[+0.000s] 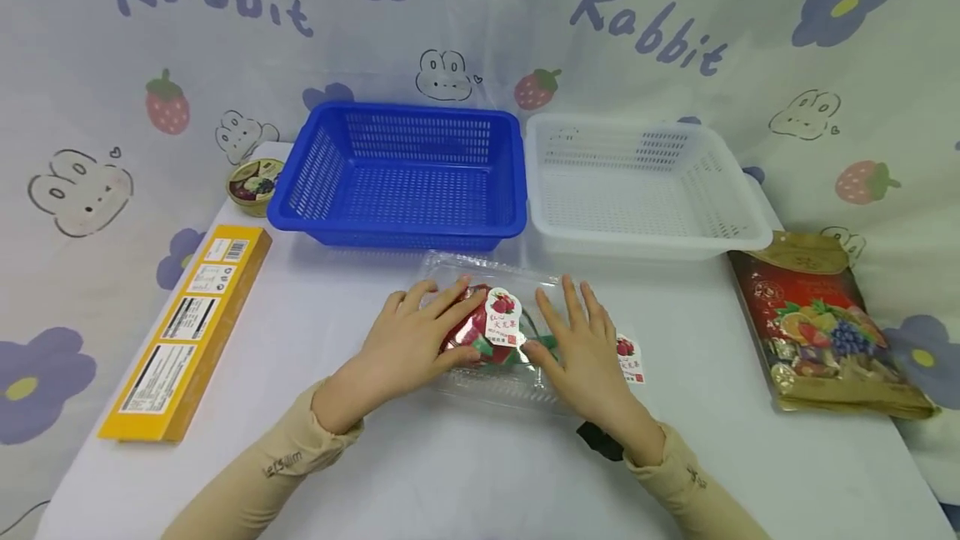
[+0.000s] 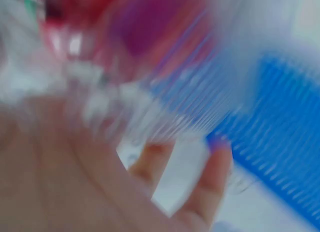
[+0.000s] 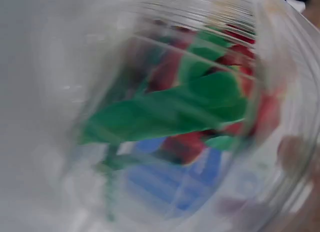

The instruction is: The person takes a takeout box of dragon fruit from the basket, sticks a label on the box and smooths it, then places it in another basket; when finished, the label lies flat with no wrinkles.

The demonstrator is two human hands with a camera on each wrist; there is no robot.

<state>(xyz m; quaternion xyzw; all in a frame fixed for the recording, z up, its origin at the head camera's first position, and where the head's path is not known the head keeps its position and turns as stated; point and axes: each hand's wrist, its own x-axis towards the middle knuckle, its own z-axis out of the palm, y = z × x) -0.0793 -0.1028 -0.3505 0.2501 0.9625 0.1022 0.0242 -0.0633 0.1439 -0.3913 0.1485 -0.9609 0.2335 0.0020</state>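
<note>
Hands (image 1: 498,344) (fingers flat, relaxed) rest atop clear fruit box (image 1: 495,386) lying between them.

"Rabbit" — twice — on the backdrop cloth (image 1: 480,15).

You are at a staged tabletop set rather than a lived-in room. A white table (image 1: 465,473) stands against a printed cloth backdrop (image 1: 675,23) with "Rabbit" lettering, bunnies, strawberries and purple flowers, hiding any walls. Packaged groceries are laid out neatly: a yellow box (image 1: 187,332), a snack bag (image 1: 821,323), a small cup (image 1: 255,184), plus a blue basket (image 1: 405,177) and a white basket (image 1: 645,190) side by side.
</note>
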